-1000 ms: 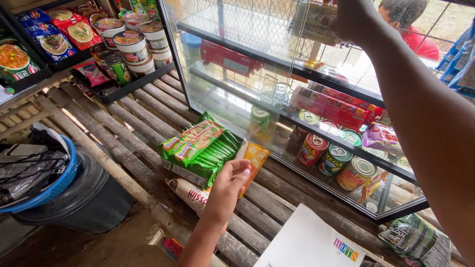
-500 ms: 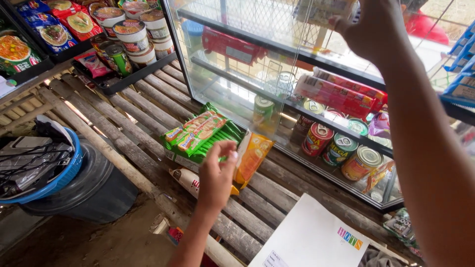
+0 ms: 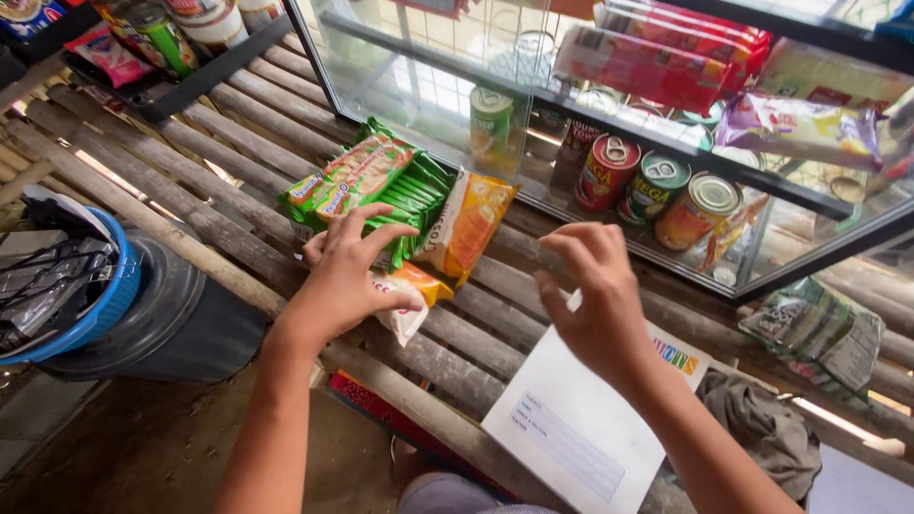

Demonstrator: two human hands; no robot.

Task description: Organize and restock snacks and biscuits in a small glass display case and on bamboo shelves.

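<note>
My left hand (image 3: 347, 271) rests with fingers spread on a white snack packet (image 3: 405, 319) and touches the stack of green biscuit packs (image 3: 367, 186) on the bamboo slat counter (image 3: 238, 143). An orange snack packet (image 3: 466, 224) leans against that stack, just right of my fingers. My right hand (image 3: 595, 295) hovers empty over a white sheet of paper (image 3: 581, 428), fingers loosely curled and apart.
A glass display case (image 3: 533, 57) behind holds several cans (image 3: 657, 186) and red and purple packets. A dark bin with a blue basin (image 3: 90, 314) stands at left. A green bag (image 3: 814, 324) and grey cloth (image 3: 766, 424) lie at right. Cup noodles sit top left.
My right hand came down from the top of the glass case to above the white paper. My left hand moved from the orange packet onto the white packet and green packs.
</note>
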